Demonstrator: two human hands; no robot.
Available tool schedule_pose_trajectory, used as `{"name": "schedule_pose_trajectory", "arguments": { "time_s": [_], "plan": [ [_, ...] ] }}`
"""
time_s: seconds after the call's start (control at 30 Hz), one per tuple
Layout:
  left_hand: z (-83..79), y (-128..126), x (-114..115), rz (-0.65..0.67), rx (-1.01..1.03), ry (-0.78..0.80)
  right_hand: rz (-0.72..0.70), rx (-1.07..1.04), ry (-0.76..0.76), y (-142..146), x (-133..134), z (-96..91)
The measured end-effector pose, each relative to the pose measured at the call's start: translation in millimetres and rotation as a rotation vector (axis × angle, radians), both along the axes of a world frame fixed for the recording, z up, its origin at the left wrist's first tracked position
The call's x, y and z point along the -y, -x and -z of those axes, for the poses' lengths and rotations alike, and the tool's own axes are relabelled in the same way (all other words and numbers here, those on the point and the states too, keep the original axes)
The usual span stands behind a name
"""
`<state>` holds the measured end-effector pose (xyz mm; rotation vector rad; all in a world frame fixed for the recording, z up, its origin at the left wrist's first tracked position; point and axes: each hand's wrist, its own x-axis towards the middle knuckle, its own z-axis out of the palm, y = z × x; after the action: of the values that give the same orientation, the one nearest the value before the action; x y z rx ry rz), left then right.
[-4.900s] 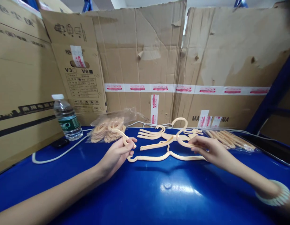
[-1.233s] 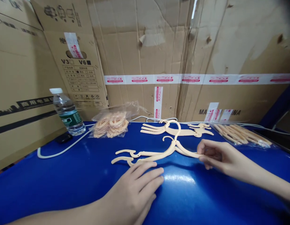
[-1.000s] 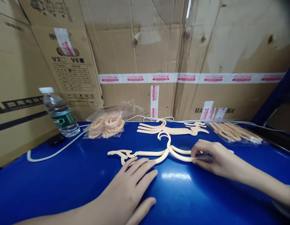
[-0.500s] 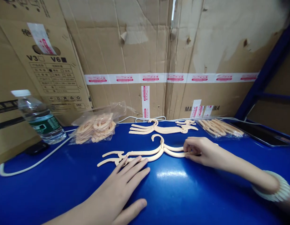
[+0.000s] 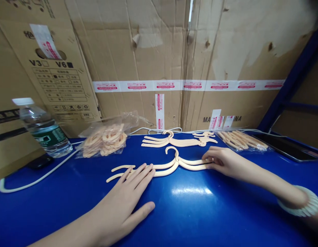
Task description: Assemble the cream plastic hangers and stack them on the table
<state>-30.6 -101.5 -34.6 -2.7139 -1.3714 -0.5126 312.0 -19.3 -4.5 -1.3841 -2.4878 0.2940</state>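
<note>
Two cream hangers [image 5: 166,171] lie one in front of the other on the blue table [image 5: 189,216], their hooks [image 5: 172,149] together and pointing away from me. Over their left arms rests my left hand [image 5: 128,195], flat with fingers stretched out and thumb apart, hiding part of the joints there. Curled fingers of my right hand [image 5: 224,163] pinch the right end of the hangers, and that tip is hidden. Just behind lies a stack of several similar cream hangers [image 5: 184,142], with small cream pieces [image 5: 206,137] at its right end.
Back left is a clear bag [image 5: 104,140] of cream parts beside a water bottle [image 5: 49,132] and a black object [image 5: 40,161]. Another bag [image 5: 242,140] of cream sticks and a dark phone or tablet [image 5: 284,146] lie back right. White cable [image 5: 40,181] curves at left; cardboard [image 5: 148,58] stands behind.
My left hand has slid left along the hangers' left arms. The right hand has lifted slightly away from me, and the front hangers have shifted a little.
</note>
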Motion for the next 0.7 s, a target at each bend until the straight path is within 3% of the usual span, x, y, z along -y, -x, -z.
{"name": "schedule_pose_trajectory", "arguments": {
  "time_s": [0.53, 0.7],
  "plan": [
    [2.7, 6, -11, -0.019, 0.014, -0.029, -0.029, -0.083, -0.062, 1, -6, 10.3],
    [4.5, 6, -13, -0.001, 0.057, -0.03, 0.028, -0.104, -0.119, -15, -8, -8.8]
  ]
}}
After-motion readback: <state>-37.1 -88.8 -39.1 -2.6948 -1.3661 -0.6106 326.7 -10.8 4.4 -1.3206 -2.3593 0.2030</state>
